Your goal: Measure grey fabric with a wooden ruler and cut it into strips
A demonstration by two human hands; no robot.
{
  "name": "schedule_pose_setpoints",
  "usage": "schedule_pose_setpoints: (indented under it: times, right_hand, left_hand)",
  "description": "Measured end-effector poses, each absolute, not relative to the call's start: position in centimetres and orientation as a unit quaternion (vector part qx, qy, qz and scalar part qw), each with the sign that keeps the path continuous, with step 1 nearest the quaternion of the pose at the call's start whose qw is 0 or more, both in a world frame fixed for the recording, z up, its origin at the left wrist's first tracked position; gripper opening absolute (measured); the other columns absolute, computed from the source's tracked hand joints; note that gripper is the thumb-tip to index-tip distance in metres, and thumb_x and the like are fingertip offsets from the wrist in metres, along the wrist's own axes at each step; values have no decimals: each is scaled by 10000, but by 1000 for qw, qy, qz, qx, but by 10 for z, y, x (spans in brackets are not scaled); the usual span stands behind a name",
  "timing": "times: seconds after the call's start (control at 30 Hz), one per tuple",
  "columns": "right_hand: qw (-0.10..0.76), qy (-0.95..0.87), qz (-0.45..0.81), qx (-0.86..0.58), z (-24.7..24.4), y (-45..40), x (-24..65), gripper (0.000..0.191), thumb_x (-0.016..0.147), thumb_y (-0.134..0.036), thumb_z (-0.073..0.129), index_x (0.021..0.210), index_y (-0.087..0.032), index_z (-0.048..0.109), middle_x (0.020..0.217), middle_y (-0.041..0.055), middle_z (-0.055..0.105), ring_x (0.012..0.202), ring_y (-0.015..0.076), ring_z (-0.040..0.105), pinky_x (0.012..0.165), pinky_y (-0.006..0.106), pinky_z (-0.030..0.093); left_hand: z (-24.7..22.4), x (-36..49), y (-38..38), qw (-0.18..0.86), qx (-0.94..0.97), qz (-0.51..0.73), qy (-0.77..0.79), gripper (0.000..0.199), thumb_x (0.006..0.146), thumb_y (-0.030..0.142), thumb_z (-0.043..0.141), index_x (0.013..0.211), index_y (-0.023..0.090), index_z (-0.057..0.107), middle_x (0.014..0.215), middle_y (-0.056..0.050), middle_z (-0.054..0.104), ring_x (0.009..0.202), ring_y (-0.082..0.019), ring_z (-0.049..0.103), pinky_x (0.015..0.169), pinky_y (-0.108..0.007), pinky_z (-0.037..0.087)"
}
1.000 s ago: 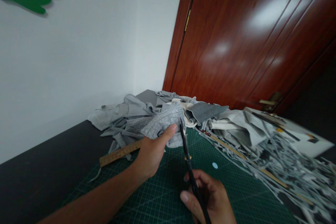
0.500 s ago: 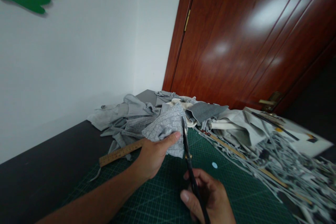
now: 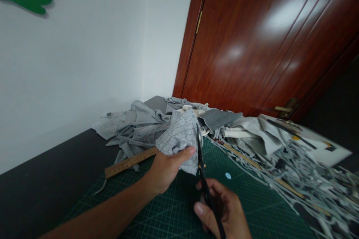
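A piece of grey ribbed fabric [image 3: 179, 130] is held up by my left hand [image 3: 168, 168], whose thumb presses on its lower part. My right hand [image 3: 224, 209] grips the handles of long black scissors [image 3: 206, 186]. The scissor blades point away from me and lie along the fabric's right edge. Under both hands spreads a green cutting mat [image 3: 168, 213] with a grid. A wooden ruler [image 3: 130, 162] lies left of my left hand, partly beneath the fabric pile.
Grey fabric pieces [image 3: 146, 119] are heaped behind the hands. Pale cloth [image 3: 260, 132] and a tangle of thin strips [image 3: 308, 175] lie at the right. A small pale disc [image 3: 228, 176] rests on the mat. Beyond stand a white wall and a brown door [image 3: 238, 37].
The held fabric and my left hand have shifted slightly down and right. The scissor blades now show more of their metal side along the fabric edge.
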State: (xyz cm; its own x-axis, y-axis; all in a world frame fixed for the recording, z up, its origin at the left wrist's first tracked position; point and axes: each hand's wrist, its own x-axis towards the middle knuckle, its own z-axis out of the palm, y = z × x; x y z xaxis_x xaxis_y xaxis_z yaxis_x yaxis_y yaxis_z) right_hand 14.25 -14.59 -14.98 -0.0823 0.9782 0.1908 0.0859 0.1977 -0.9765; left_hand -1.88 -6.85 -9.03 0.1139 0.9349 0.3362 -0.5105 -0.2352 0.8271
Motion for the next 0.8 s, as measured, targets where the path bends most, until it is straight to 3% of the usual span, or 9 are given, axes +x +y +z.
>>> schedule_pose_setpoints:
  times: [0.47,0.63,0.8]
  right_hand:
    - [480,-608,398,-491,-143,-148,143,437,823,-609,779,928,-203,655,592,-71,447,460,88,361,431,217,280]
    - [429,-642,414,-482,-147,-143,151,390,835,-530,806,983,-206,646,583,-68,485,449,94,405,422,207,308]
    - [450,-625,391,-504,-149,-146,144,430,850,-614,746,947,-206,651,568,-72,456,432,86,376,414,212,260]
  left_hand:
    - [-88,-19,-70,581,463,627,235,558,737,325,906,1254,199,738,998,-74,831,1150,-341,731,1203,-536,391]
    - [-85,-20,-72,586,452,634,223,561,720,302,912,1244,190,746,1022,-79,828,1116,-343,742,1165,-539,441]
    - [-78,-18,-73,572,419,677,199,518,756,285,893,1246,207,744,1107,-69,816,1181,-325,716,1154,-504,466]
